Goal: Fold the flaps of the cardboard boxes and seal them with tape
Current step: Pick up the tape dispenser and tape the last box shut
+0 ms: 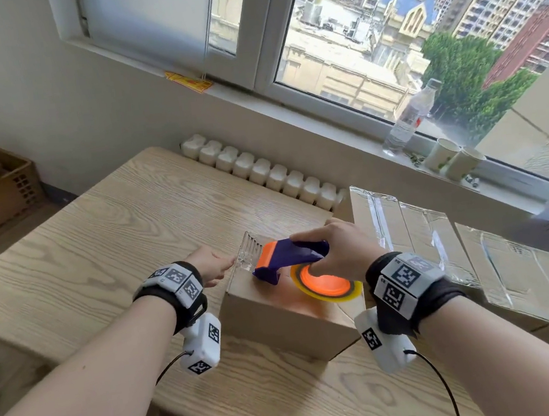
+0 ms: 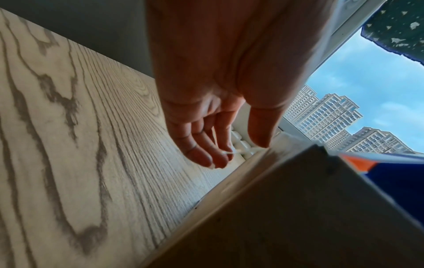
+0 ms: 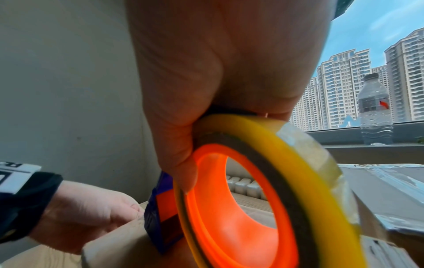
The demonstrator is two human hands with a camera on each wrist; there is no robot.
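The box (image 1: 277,312) is sitting on the near table (image 1: 99,233). The right hand (image 1: 342,251) is gripping the dispenser (image 1: 292,256) on its top. The left hand (image 1: 213,265), fingers loosely extended, is reaching for the free tape (image 1: 249,254). Taping is starting, I judge; next, sticking that end down over the box's edge. Taped boxes (image 1: 440,251) are lying beyond.

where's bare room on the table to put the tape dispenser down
Bare wood lies left of the small brown cardboard box, on the light wooden table, up to the white radiator. Right is crowded: taped flat cardboard boxes fill it. The right hand holds the purple-and-orange tape dispenser over the box.
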